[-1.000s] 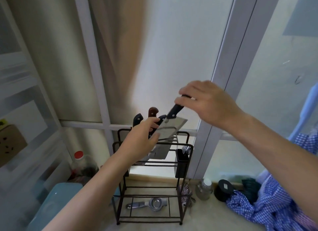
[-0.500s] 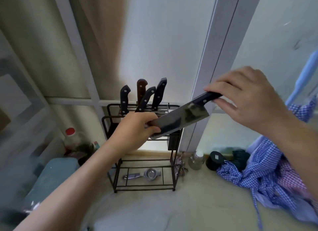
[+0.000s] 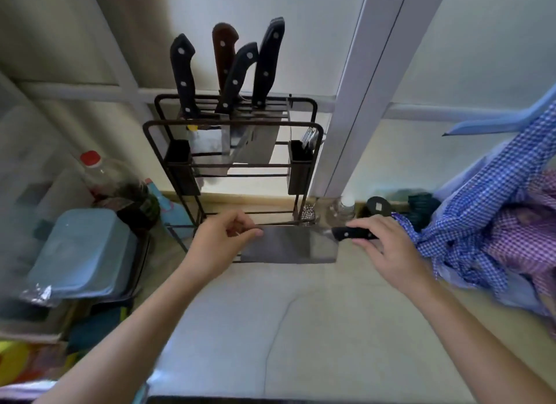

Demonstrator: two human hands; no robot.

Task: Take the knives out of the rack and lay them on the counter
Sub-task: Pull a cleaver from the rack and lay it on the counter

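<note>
With the right hand (image 3: 388,247) gripping the cleaver (image 3: 288,247) handle and left hand (image 3: 222,241) pinching its far edge, lower it flat, fingers clear.

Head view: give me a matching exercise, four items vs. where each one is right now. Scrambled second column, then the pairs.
Items:
1. cleaver
2. brown-handled knife
3. red-capped bottle
4. checked cloth

Places:
A. standing in the rack slots
B. heaped on the counter at the right
C. left of the rack
D. low in front of the rack, held at both ends

Pairs: 1-D, 2-A, 3-C, 4-B. The right hand grips the cleaver's handle; the left hand fingers pinch the far end of the blade.
</note>
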